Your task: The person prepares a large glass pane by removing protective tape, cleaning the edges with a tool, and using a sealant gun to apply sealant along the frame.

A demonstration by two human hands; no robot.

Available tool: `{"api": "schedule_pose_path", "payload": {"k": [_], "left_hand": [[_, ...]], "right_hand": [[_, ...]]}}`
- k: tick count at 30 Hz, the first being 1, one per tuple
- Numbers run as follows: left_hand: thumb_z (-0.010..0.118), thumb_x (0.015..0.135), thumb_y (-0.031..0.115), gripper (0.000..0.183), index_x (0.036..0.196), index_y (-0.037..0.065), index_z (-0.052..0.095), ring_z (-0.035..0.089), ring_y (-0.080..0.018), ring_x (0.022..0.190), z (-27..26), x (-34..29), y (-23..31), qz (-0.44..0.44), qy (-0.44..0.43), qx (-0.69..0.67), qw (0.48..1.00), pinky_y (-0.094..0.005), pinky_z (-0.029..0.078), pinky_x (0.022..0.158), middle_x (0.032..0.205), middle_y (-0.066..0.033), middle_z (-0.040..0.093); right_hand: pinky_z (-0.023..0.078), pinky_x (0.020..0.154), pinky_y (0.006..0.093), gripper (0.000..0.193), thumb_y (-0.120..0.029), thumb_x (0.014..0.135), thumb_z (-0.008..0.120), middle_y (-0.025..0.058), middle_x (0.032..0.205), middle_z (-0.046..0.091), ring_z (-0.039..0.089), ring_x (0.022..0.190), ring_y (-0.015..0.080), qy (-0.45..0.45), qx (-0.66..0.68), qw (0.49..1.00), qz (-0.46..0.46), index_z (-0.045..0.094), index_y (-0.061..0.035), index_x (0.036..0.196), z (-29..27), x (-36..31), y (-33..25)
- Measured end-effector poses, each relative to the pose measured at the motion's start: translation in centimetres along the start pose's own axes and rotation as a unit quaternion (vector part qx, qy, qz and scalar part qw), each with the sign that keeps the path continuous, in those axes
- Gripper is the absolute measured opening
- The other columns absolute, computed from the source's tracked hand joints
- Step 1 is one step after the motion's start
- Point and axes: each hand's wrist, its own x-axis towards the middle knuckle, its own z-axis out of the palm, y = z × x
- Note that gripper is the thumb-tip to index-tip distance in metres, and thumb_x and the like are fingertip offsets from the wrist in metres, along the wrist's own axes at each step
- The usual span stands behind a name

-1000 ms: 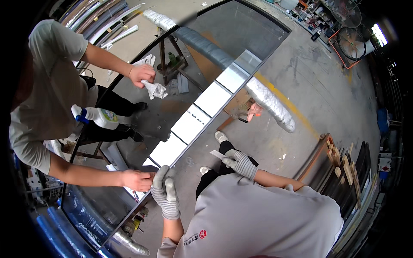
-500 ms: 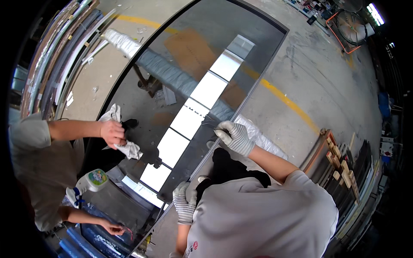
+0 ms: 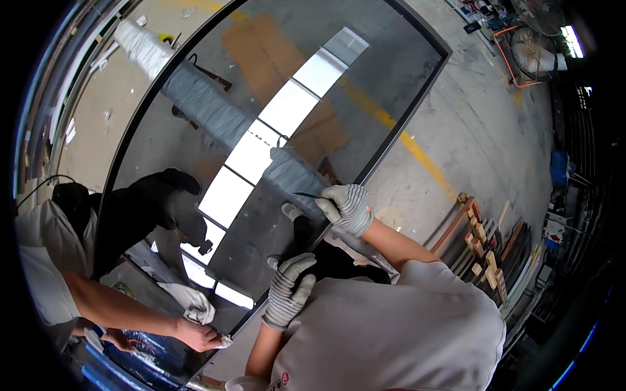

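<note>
A large glass pane in a dark frame [image 3: 412,115] stretches diagonally before me; bright ceiling panels reflect in it. My right hand [image 3: 349,207], in a grey striped glove, is at the frame's right edge. Its thumb and fingers pinch a thin dark pointed strip [image 3: 308,195] lying over the glass; its exact kind is unclear. My left hand [image 3: 289,293], gloved alike, is near the frame's lower right edge, fingers loosely curled and apart, with nothing visible in it. At lower left, a co-worker's bare hand [image 3: 199,335] presses a white cloth [image 3: 190,304] near the frame's lower end.
A silver-wrapped roll [image 3: 140,49] passes beneath the pane, with cardboard [image 3: 261,55] on the floor. Long profiles are stacked at far left. Wooden blocks [image 3: 486,260] on a rack stand at right. A fan with an orange frame [image 3: 515,58] is at the far right.
The co-worker's cloth hand has moved down to the pane's lower end. My right hand appears slightly lower along the edge; my left is a little higher in the picture. The view has shifted.
</note>
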Motion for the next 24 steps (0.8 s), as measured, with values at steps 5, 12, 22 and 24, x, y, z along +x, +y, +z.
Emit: {"api": "schedule_pose_path", "payload": {"k": [5, 12, 22, 24], "left_hand": [[0.059, 0.082, 0.009, 0.02, 0.101, 0.004, 0.064, 0.061, -0.0282, 0.093, -1.9, -5.2, -0.6, -0.125, 0.117, 0.051, 0.984, -0.0349, 0.046, 0.085, 0.104, -0.0132, 0.064], [0.06, 0.081, 0.004, 0.015, 0.096, 0.003, 0.062, 0.06, -0.0292, 0.09, -1.9, -11.0, -1.2, -0.098, 0.21, 0.068, 0.97, -0.037, 0.046, 0.084, 0.097, -0.0129, 0.063], [0.059, 0.083, 0.009, 0.014, 0.096, 0.003, 0.063, 0.059, -0.0294, 0.094, -0.2, -25.2, -4.2, -0.018, 0.28, 0.14, 0.949, -0.0379, 0.047, 0.083, 0.097, -0.0104, 0.064], [0.059, 0.082, 0.008, 0.014, 0.095, 0.003, 0.063, 0.06, -0.0293, 0.094, 0.6, -29.0, -5.1, -0.03, 0.319, 0.132, 0.938, -0.0379, 0.047, 0.083, 0.096, -0.0104, 0.064]], "right_hand": [[0.049, 0.057, 0.0386, 0.018, -0.023, 0.079, 0.062, 0.014, 0.068, 0.062, 0.062, 0.062, 0.0318, 0.056, 0.0, 0.998, 0.0, 0.064, -0.0052, 0.076, 0.3, -0.3, -0.7], [0.044, 0.04, 0.0327, 0.021, -0.027, 0.088, 0.061, 0.0093, 0.06, 0.057, 0.056, 0.039, 0.0191, 0.022, 0.065, 0.996, -0.052, 0.056, -0.0062, 0.086, 2.8, -2.3, -4.0], [0.047, 0.054, 0.0369, 0.015, -0.02, 0.086, 0.062, 0.0124, 0.07, 0.063, 0.061, 0.059, 0.0307, -0.104, 0.09, 0.97, -0.198, 0.056, -0.006, 0.086, 15.6, -11.3, -11.9], [0.048, 0.055, 0.0336, 0.017, -0.021, 0.089, 0.059, 0.0118, 0.069, 0.063, 0.062, 0.059, 0.0256, -0.127, 0.105, 0.966, -0.202, 0.056, -0.0045, 0.086, 16.8, -12.1, -13.1]]}}
